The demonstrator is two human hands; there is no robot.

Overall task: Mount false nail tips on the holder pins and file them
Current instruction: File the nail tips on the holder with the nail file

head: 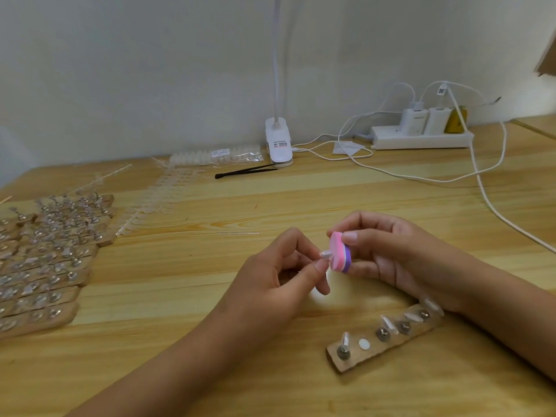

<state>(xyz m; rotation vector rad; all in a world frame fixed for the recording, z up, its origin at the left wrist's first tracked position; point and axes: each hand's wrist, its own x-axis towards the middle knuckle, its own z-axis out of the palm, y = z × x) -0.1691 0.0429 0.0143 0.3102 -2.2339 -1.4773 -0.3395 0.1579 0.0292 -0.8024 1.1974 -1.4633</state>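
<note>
My left hand (pixel 279 275) pinches a small clear nail tip (pixel 325 254) between thumb and forefinger; whether the tip sits on a pin is hidden by the fingers. My right hand (pixel 388 254) grips a pink and purple buffer block (pixel 339 255), whose pink face touches the tip. Below my right wrist lies a wooden holder strip (pixel 355 361) with several metal pins carrying nail tips and one bare white pad (pixel 364 344).
Many wooden strips with mounted tips (pixel 45 260) are stacked at the left. Strips of loose clear tips (pixel 147 203) and a bagged set (pixel 216 155) lie behind, beside black tweezers (pixel 246 171), a clip lamp (pixel 278 142), a power strip (pixel 421 138) and white cables (pixel 487 194).
</note>
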